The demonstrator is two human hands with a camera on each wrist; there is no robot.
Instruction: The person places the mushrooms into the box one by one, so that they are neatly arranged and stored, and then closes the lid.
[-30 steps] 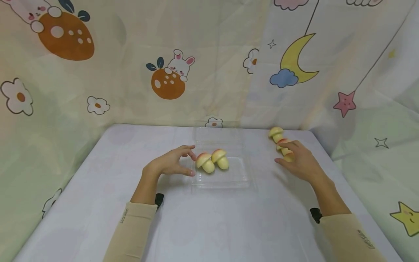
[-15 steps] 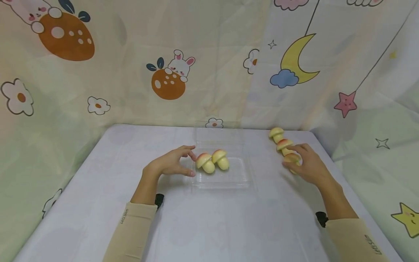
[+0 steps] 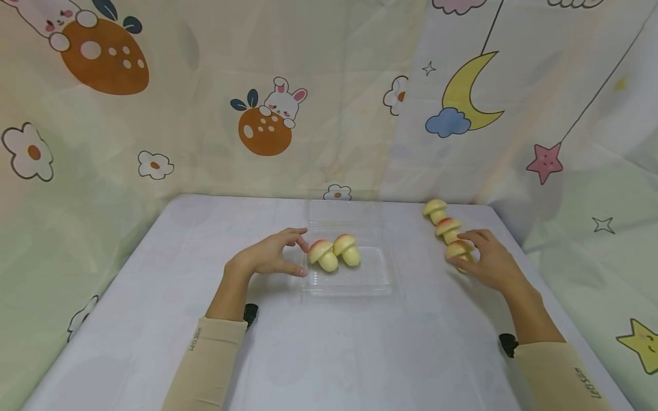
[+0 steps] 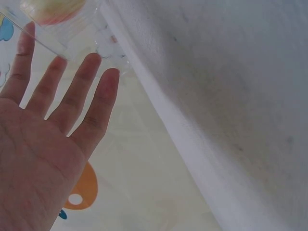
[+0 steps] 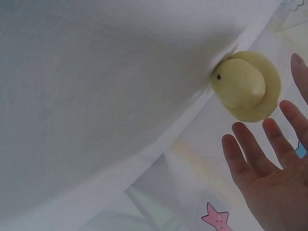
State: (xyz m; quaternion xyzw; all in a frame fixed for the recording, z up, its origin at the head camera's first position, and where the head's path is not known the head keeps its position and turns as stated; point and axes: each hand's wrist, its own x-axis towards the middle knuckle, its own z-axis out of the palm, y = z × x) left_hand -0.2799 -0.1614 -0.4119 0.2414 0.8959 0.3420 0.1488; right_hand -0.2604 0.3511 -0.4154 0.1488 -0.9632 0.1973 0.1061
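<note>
In the head view, a clear plastic clamshell box point(image 3: 372, 274) lies unfolded mid-table, with two yellow toy mushrooms inside: one with a reddish cap point(image 3: 325, 257) and one beside it point(image 3: 348, 250). At the box's left edge my left hand point(image 3: 267, 252) has its fingers spread, the fingertips close to the wall. On the right, my right hand point(image 3: 488, 260) reaches around the nearest of three more toy mushrooms point(image 3: 458, 249), thumb in front and fingers behind. The right wrist view shows those fingers straight near that mushroom's cap point(image 5: 264, 98).
Beyond the right hand, a red-tinged mushroom point(image 3: 448, 229) and a paler one point(image 3: 435, 210) form a line toward the back edge. A white cloth covers the table point(image 3: 329, 354). Printed curtain fabric point(image 3: 329, 137) stands behind and at both sides.
My right hand has shifted right and toward me, from over the mushroom line to around the nearest mushroom, uncovering the middle one. My left hand and the box have stayed in place.
</note>
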